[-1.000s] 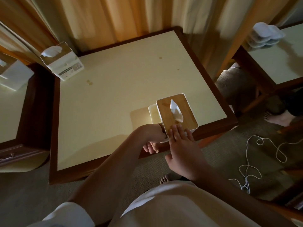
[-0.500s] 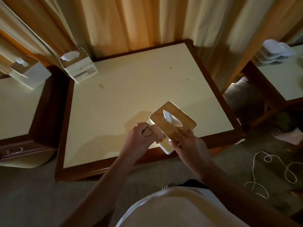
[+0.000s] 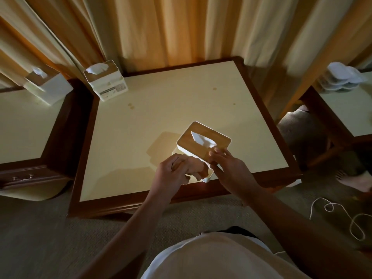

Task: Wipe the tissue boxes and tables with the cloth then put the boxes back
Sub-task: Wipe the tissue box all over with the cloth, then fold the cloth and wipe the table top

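Working outward from the tissue box: it's tipped up over the near edge of the worktop, with its long axis slanting from far-left to near-right. The right hand has the grip on the near-right end, fingers curled over the wooden lid's edge. The left hand sits just left of the box, closed round a bunched orange cloth that's pressed to the white side wall. So the cloth hand's already on the face to wipe, and I'd guess the stroke runs along that slant. Nothing blocks it.

Beyond the box there are a couple of small spots. Well past those, at the far-left corner, stands a second tissue box. A third tissue box sits on the next table to the left, and curtains hang behind it all.
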